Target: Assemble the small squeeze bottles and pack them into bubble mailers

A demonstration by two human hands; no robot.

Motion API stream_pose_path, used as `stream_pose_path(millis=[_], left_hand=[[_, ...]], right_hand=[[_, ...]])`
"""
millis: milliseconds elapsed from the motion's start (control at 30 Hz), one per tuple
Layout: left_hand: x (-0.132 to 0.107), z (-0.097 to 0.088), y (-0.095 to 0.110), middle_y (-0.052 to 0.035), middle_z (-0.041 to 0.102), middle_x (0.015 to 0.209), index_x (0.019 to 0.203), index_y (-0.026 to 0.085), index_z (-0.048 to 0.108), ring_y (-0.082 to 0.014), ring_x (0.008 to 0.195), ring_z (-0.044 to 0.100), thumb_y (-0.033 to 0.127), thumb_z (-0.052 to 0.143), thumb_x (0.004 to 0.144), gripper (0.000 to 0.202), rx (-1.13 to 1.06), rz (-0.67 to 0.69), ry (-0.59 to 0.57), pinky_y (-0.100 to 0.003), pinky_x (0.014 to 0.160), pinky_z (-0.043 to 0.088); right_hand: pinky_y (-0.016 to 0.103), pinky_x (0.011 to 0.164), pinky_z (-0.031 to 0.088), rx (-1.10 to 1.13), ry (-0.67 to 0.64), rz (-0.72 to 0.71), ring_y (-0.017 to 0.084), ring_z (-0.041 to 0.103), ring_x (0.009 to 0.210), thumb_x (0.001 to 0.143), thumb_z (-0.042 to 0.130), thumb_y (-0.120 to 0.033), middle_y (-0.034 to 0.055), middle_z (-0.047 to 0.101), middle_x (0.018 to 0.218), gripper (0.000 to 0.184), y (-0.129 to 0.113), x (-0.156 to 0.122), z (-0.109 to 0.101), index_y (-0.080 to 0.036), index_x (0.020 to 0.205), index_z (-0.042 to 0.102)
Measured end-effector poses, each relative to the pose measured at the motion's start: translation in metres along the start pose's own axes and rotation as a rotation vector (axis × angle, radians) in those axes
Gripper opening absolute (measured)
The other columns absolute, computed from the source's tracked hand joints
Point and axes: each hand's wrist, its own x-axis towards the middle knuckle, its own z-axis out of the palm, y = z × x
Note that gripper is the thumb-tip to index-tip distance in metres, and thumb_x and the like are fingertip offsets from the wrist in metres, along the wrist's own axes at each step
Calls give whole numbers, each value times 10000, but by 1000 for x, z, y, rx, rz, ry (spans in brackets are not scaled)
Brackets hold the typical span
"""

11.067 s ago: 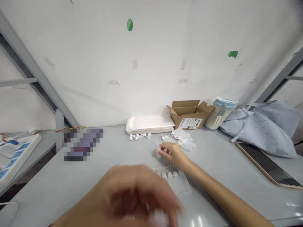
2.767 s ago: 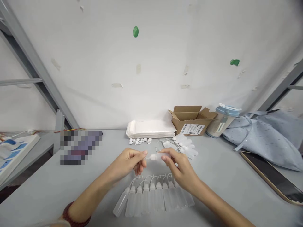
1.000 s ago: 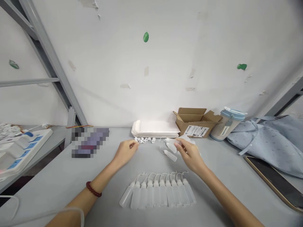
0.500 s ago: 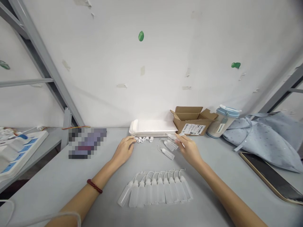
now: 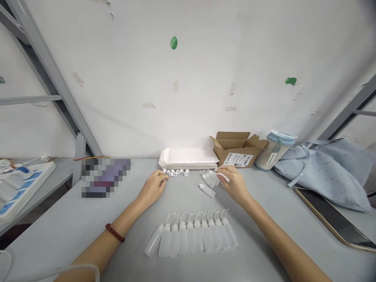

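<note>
This looks like a small workshop or packing room: a grey table by a metal frame, its wall dotted with tape scraps, bearing many like bottles, loose caps and a labelled carton. A power strip sits at left; a tumbler, bag and phone (everyday belongings, by their look) crowd the right.

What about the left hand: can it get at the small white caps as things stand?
Probably yes: the left hand is right by the left end of the white caps, and nothing visible blocks its way; the white stack lies behind them. Whether it touches one, I cannot tell.
</note>
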Motion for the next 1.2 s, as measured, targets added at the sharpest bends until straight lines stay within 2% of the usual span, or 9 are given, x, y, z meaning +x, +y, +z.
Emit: stream_pose_path(millis=[133, 233, 367, 500, 567, 667, 767, 967, 1200], left_hand=[[-2, 0, 3, -85, 604, 903, 841, 158, 658, -195, 785, 602, 131, 383, 799, 279, 4, -6, -10, -330, 748, 487], [-3, 0, 5, -73, 604, 883, 829, 171, 650, -187, 762, 599, 121, 388, 790, 270, 29, -13, -20, -315, 729, 478], [-6, -2, 6, -71, 613, 891, 891, 180, 635, -190, 762, 595, 114, 402, 773, 269, 65, -23, -36, -313, 721, 466], [-8, -5, 10, -84, 612, 923, 1010, 176, 605, -205, 787, 594, 122, 409, 764, 320, 95, -49, -68, -320, 720, 458], [-8, -7, 12, -85, 613, 894, 979, 170, 614, -212, 791, 596, 137, 407, 764, 300, 112, -84, -100, -325, 723, 458], [-8, -10, 14, -96, 623, 901, 935, 156, 628, -223, 796, 604, 163, 402, 766, 283, 121, -120, -151, -339, 743, 459], [-8, -11, 16, -103, 634, 906, 904, 148, 638, -233, 788, 610, 194, 408, 763, 273, 108, -114, -175, -348, 741, 460], [-10, -13, 22, -89, 635, 856, 859, 149, 642, -223, 748, 609, 199, 424, 748, 249, 58, -121, -194, -330, 702, 466], [-9, -15, 28, -101, 631, 907, 907, 123, 641, -222, 820, 608, 174, 406, 762, 281, 85, -142, -244, -323, 751, 455]], right_hand=[[380, 793, 437, -6, -129, 18, 241, 541, 898, 809, 476, -141, 97, 648, 961, 213, -3, 1, 0, -183, 859, 679], [368, 790, 430, -11, -150, 38, 234, 548, 889, 812, 465, -143, 100, 648, 951, 207, -3, 2, -3, -176, 832, 668], [297, 645, 424, -11, -212, 50, 184, 555, 708, 820, 443, -169, 73, 638, 774, 211, -7, 4, -16, -174, 729, 633], [251, 538, 357, -17, -297, 91, 137, 485, 584, 782, 477, -195, 32, 579, 652, 174, -18, 4, -35, -173, 631, 563], [236, 492, 310, 19, -417, 129, 115, 431, 533, 752, 482, -187, 4, 527, 578, 192, -24, 3, -46, -179, 562, 511], [224, 428, 250, 137, -733, 164, 87, 354, 456, 727, 482, -192, -26, 461, 485, 237, -33, 0, -61, -179, 491, 485], [215, 394, 266, 231, -1016, 223, 85, 390, 413, 713, 514, -231, -22, 506, 452, 249, -41, -5, -70, -176, 472, 542], [214, 421, 354, 297, -1169, 289, 105, 484, 410, 647, 566, -218, -11, 539, 402, 257, -54, -9, -69, -174, 396, 537], [220, 439, 386, 192, -1338, 421, 108, 508, 453, 614, 576, -283, -3, 556, 453, 215, -50, -4, -60, -149, 446, 560]])
